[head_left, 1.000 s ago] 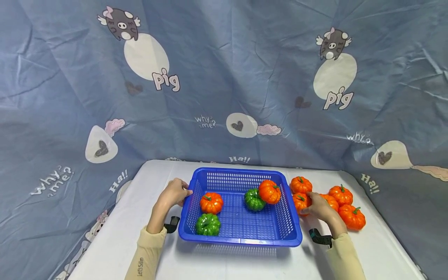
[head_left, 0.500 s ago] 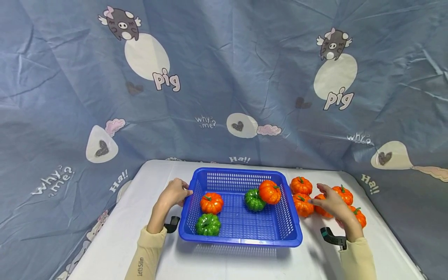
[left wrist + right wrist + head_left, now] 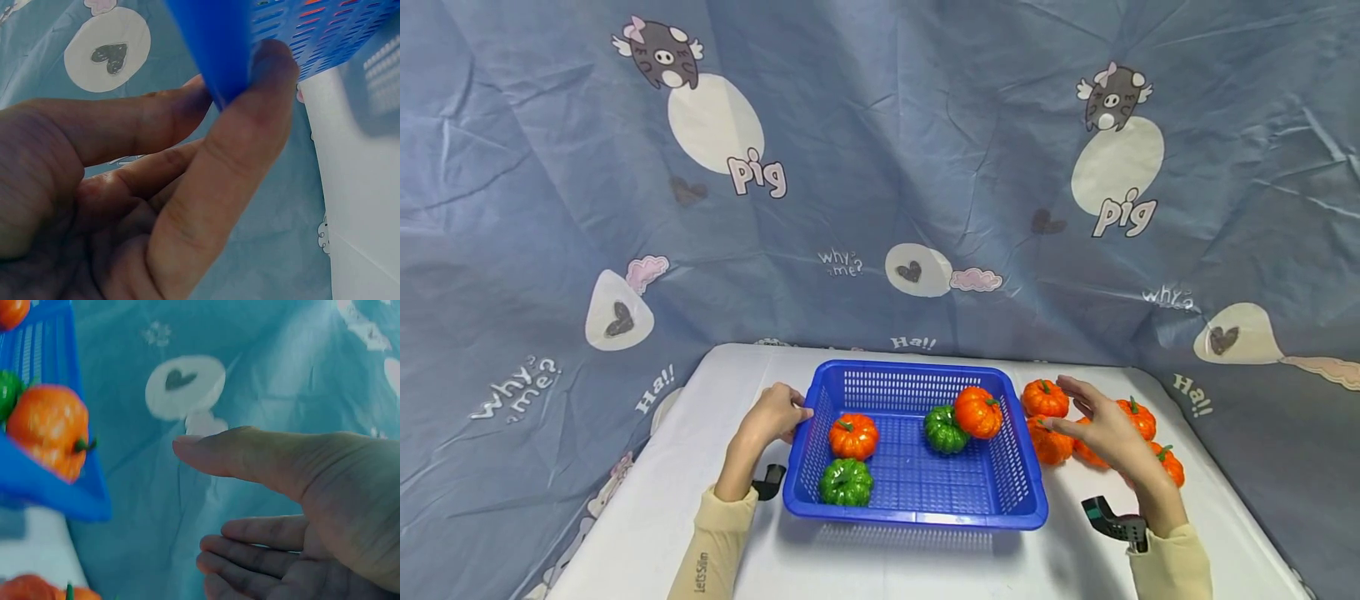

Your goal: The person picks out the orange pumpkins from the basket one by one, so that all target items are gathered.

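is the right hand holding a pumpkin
No, the right wrist view shows the right hand with nothing between its thumb and fingers.

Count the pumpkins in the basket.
4: at left, an orange one with a green one nearer; at right, another green one with another orange one beside it.

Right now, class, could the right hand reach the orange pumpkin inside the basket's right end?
Probably yes: the right hand is empty, nothing covers the orange pumpkin; only the basket rim intervenes.
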The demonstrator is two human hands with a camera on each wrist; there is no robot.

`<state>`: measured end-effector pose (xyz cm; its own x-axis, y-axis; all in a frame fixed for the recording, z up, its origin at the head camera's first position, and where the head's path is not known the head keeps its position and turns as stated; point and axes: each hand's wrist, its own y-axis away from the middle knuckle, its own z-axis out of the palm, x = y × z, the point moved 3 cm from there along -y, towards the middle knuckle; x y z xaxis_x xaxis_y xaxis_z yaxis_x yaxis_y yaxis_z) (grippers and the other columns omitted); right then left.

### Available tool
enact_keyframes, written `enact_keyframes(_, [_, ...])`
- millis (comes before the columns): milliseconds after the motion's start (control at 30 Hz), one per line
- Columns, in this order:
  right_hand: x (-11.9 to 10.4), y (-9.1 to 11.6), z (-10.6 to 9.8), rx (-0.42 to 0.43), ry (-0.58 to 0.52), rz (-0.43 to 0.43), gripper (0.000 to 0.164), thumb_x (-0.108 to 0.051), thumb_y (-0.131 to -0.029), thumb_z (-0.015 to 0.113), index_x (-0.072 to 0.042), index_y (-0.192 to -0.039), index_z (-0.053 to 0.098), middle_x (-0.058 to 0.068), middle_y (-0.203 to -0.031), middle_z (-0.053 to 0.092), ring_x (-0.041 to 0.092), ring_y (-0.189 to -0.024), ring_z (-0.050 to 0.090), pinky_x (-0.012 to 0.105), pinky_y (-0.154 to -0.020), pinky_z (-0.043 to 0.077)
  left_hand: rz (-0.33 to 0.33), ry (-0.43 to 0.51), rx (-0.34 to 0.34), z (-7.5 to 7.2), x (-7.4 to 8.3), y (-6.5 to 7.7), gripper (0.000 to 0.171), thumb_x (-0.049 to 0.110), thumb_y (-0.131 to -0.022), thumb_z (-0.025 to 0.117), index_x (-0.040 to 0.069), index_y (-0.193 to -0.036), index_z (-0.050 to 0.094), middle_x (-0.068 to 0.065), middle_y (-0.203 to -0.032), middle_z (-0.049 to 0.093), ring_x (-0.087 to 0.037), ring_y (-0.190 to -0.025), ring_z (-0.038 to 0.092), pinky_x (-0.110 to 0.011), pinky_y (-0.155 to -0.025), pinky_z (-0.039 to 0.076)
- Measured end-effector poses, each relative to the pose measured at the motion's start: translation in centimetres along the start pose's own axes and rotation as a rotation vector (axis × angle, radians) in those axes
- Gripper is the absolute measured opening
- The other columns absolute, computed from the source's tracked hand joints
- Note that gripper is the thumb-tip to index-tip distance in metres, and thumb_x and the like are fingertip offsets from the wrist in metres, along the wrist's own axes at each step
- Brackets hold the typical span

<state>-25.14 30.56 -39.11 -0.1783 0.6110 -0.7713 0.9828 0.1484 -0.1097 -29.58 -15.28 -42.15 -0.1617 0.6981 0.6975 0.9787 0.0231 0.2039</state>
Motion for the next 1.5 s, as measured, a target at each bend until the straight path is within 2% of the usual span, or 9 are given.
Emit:
enact_keyframes(133, [-1.5, 0.2, 1.1, -0.011, 0.041, -0.07, 0.078, -0.028, -0.084, 0.076, 0.0, -0.145, 0.036, 0.027, -0.144, 0.043, 0.052, -0.133, 0.038, 0.063, -0.107, 0.033, 0.009, 0.0, 0.003, 0.0, 0.0, 0.0, 0.034, 0.008, -0.09, 0.066, -0.014, -0.116, 0.06, -0.019, -0.083, 0.068, -0.019, -0.058, 0.068, -0.032, -0.054, 0.06])
enact_keyframes(300, [-2.6, 0.3, 3.4, -0.081, 0.025, -0.071, 0.079, -0.032, -0.081, 0.078, -0.003, -0.144, 0.04, 0.022, -0.145, 0.045, 0.047, -0.134, 0.038, 0.062, -0.107, 0.034, 0.014, -0.001, 0.006, 0.0, -0.1, -0.1, 0.033, 0.008, -0.09, 0.066, -0.014, -0.115, 0.06, -0.019, -0.081, 0.068, -0.018, -0.057, 0.067, -0.032, -0.054, 0.059])
enact_keyframes(533, [-3.6, -0.1, 6.4, -0.157, 0.025, -0.12, 0.076, -0.033, -0.08, 0.079, -0.001, -0.14, 0.045, 0.02, -0.145, 0.046, 0.045, -0.134, 0.041, 0.058, -0.109, 0.035, 0.026, 0.008, 0.011, 0.0, -0.1, -0.2, 0.033, 0.007, -0.09, 0.067, -0.014, -0.114, 0.061, -0.018, -0.079, 0.068, -0.018, -0.055, 0.067, -0.031, -0.052, 0.059])
enact_keyframes(900, [-3.6, -0.8, 9.7, -0.236, 0.012, -0.095, 0.074, -0.035, -0.078, 0.079, -0.004, -0.138, 0.048, 0.017, -0.141, 0.05, 0.042, -0.131, 0.046, 0.056, -0.107, 0.039, 0.037, 0.024, 0.012, 0.1, -0.3, -0.3, 0.033, 0.006, -0.089, 0.067, -0.014, -0.114, 0.061, -0.019, -0.08, 0.069, -0.019, -0.057, 0.068, -0.032, -0.052, 0.059])
enact_keyframes(1067, [-4.5, -1.8, 11.1, -0.288, -0.007, -0.14, 0.074, -0.036, -0.079, 0.079, -0.005, -0.138, 0.048, 0.015, -0.141, 0.051, 0.037, -0.131, 0.047, 0.055, -0.109, 0.038, 0.037, 0.026, 0.016, 0.0, -0.3, -0.3, 0.032, 0.006, -0.089, 0.067, -0.014, -0.114, 0.061, -0.019, -0.08, 0.069, -0.019, -0.057, 0.068, -0.032, -0.052, 0.059])
enact_keyframes(1267, [-6.3, -4.0, 12.8, -0.381, -0.049, -0.214, 0.073, -0.032, -0.081, 0.078, -0.002, -0.139, 0.047, 0.017, -0.142, 0.049, 0.038, -0.133, 0.045, 0.053, -0.111, 0.036, 0.035, 0.026, 0.019, -0.1, -0.2, -0.2, 0.032, 0.006, -0.089, 0.067, -0.014, -0.113, 0.062, -0.02, -0.08, 0.069, -0.02, -0.057, 0.068, -0.033, -0.053, 0.059])
enact_keyframes(1500, [-7.6, -6.6, 15.2, -0.465, -0.057, -0.231, 0.071, -0.027, -0.081, 0.079, -0.001, -0.139, 0.046, 0.02, -0.143, 0.048, 0.037, -0.135, 0.043, 0.052, -0.113, 0.035, 0.022, 0.023, 0.011, 0.0, -0.2, -0.3, 0.032, 0.006, -0.089, 0.067, -0.013, -0.114, 0.061, -0.019, -0.08, 0.069, -0.02, -0.058, 0.068, -0.032, -0.052, 0.059])
